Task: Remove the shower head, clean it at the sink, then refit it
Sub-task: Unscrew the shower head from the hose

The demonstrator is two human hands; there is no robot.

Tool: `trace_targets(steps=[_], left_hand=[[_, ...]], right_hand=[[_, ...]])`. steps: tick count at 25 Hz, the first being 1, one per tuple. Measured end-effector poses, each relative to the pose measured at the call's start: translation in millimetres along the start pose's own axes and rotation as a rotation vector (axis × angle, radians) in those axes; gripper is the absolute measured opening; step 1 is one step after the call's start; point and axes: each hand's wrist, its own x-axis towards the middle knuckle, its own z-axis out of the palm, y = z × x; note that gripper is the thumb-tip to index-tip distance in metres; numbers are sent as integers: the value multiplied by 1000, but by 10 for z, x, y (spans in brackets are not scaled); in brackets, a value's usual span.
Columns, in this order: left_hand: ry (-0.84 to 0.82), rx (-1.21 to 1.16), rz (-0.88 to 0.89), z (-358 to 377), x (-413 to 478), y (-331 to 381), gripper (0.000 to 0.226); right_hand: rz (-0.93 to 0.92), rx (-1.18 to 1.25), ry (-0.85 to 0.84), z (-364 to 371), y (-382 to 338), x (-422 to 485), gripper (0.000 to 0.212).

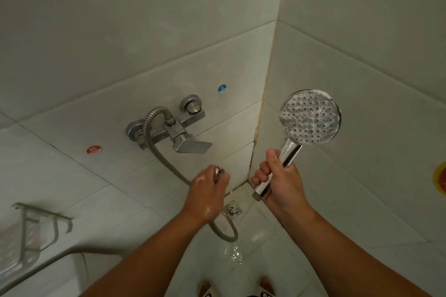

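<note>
The shower head (310, 117) is off its hose, upright at the right near the tiled corner, its round face showing. The right hand (277, 176) grips its chrome handle. Just left of it, the left hand (207, 188) grips the loose end of the hose (147, 132), which loops up to the tap (173, 128) on the far wall. Below the hands, a drain (233, 207) sits in the wet floor.

The shower head (310, 117) sits in my right hand (277, 181), the hose end (219, 171) in my left hand (207, 190) beside it, the tap (173, 128) above, the drain (233, 207) seemingly below.
</note>
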Motion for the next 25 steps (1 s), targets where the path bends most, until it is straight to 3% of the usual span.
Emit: trace_targets(steps=[8,16,20,25], left_hand=[[-19,137,-87,-165,641,-108,41],[-10,99,-49,-74,525,-492,31],[-143,118,-110,332,360,-954,31],[-369,214,-170,1570,491,-1894,25]], right_hand=[[-2,-85,19,-29,42,-26,27],[-49,-190,9,-234,219,86,24],[-65,-358,3,-623,529,339,24],[-21,-608,5,-1522,1455,953,26]])
